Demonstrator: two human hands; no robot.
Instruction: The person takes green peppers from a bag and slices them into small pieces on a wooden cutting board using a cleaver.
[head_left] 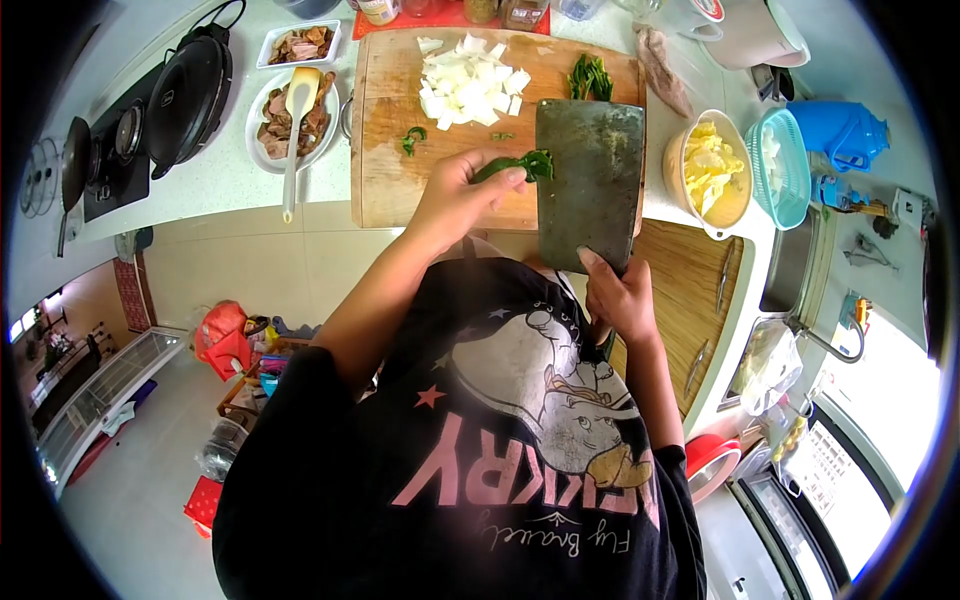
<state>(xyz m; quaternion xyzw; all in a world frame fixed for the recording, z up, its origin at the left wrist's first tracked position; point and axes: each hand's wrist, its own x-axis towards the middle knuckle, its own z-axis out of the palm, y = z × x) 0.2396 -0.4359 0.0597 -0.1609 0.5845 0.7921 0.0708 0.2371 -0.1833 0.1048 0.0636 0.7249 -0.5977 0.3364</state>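
Note:
Over the front of the wooden cutting board, my left hand pinches a piece of green pepper. My right hand is closed at the near end of a wide cleaver, whose dark blade is turned flat to the camera. The pepper's tip touches or overlaps the blade's left edge; which one I cannot tell. Chopped white pieces lie in a heap on the board. Dark green pieces are piled behind the blade, and a small green piece lies at the left.
Left of the board are a plate of meat with a spatula, a smaller meat dish and a black pan. On the right stand a bowl of yellow leaves, a turquoise basket and the sink.

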